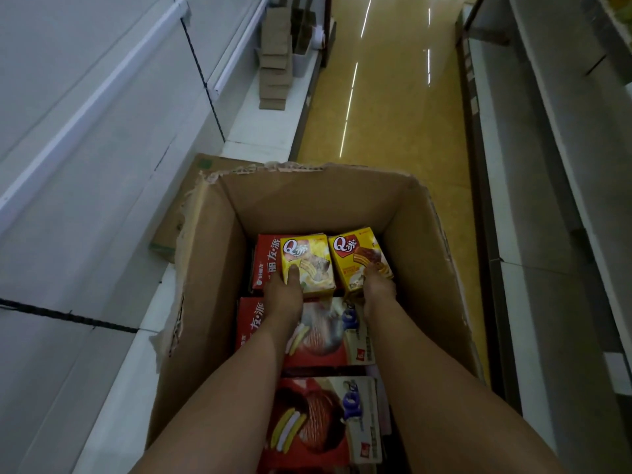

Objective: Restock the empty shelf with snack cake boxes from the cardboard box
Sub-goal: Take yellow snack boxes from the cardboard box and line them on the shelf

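Observation:
Both my arms reach down into a tall open cardboard box [212,268] on the floor. My left hand [285,292] grips a yellow snack cake box [309,260], thumb on its front face. My right hand [378,285] grips a second yellow snack cake box [355,260] beside it. Both yellow boxes stand raised above larger red snack cake boxes [266,261] lying flat in the carton. More red boxes [318,340] lie nearer me under my forearms. The white shelf [85,206] on my left is bare.
A flat piece of cardboard [171,230] leans between the carton and the left shelf. Brown cardboard packs [273,73] stand on the low shelf further down. The yellow aisle floor [393,107] runs ahead. Grey shelving [547,200] lines the right side.

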